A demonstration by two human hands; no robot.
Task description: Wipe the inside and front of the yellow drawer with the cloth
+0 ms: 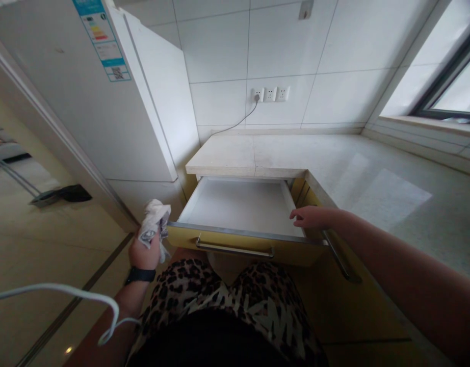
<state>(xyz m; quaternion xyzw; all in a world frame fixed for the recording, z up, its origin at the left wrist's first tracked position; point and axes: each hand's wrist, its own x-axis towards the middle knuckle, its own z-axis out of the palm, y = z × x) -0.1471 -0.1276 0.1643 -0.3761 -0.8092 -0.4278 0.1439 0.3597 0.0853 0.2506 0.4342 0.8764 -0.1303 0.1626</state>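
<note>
The drawer (238, 204) stands pulled out from beneath the table (334, 158), directly in front of the person; its inside is white, its front yellow, with a metal handle (235, 250) across the near face. The left hand (144, 253), a dark wristband (141, 275) at its wrist, is closed around a crumpled white-and-grey cloth (154, 224), held just beside the drawer's left front corner; cannot tell whether cloth and corner touch. The right hand (311, 217) is at the drawer's right side wall, fingers loosely bent and partly apart, nothing seen in its grasp; contact with the wall cannot be determined. A second handle (340, 257) is on the yellow cupboard to the right, below the right forearm. The table runs along the far side and turns toward the near right. Far left of the drawer: a white fridge (143, 112) bearing a blue-edged label (103, 41). On the far tiled wall, three sockets (270, 94) sit in a row; a plug (257, 98) occupies the left one, its cord (240, 121) trailing left. Window (452, 86) at far right. A white cable (82, 291) loops over the left forearm at near left.
</note>
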